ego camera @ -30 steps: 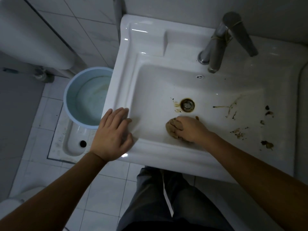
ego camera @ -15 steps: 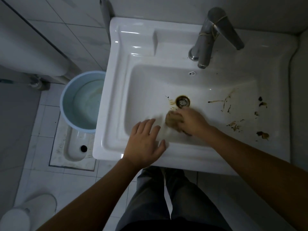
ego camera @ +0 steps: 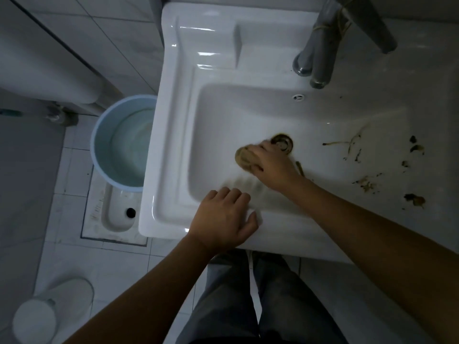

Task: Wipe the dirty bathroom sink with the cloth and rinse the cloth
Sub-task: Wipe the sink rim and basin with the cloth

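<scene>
Sink [ego camera: 223, 112] wipe under way, cloth [ego camera: 244, 157] beside drain [ego camera: 284, 142]
Right hand [ego camera: 273, 165] was clamped on the brown cloth, pressing it to the basin floor just left of the drain; left hand [ego camera: 223, 217] rested on the front rim, fingers loosely bent, holding nothing. Brown stains [ego camera: 414, 199] lay untouched at centre right of frame. Advised: firm overlapping strokes worked toward those stains, a cleaner cloth face turned down, then rinsing under the faucet [ego camera: 320, 58]
</scene>
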Demonstrator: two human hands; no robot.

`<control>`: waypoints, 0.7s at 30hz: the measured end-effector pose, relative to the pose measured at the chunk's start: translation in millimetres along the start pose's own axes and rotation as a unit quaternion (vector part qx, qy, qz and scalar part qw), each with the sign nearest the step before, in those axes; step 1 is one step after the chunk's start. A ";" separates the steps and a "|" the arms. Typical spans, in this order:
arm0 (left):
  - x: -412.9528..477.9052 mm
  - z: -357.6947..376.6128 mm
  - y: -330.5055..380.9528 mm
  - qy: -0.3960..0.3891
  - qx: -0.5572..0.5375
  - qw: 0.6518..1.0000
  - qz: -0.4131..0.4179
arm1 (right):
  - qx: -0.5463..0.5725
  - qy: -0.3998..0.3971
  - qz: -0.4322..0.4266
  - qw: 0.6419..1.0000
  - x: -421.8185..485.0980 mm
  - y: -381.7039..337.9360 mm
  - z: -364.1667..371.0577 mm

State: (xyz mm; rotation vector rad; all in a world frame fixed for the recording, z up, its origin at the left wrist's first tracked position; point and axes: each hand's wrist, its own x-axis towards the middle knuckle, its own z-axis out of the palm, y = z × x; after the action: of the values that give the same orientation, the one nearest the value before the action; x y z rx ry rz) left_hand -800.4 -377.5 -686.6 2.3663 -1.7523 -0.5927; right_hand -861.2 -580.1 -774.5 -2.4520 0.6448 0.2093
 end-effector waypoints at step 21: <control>0.1 2.3 -1.3 0.030 0.013 0.999 0.015 | 0.003 -0.051 0.015 0.999 -18.5 -5.4 -9.6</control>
State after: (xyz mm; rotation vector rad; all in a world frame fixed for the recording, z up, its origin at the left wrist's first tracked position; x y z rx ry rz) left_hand -800.1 -377.0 -689.2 2.3438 -1.7777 -0.4920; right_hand -874.6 -574.4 -758.7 -2.4108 0.6362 0.3409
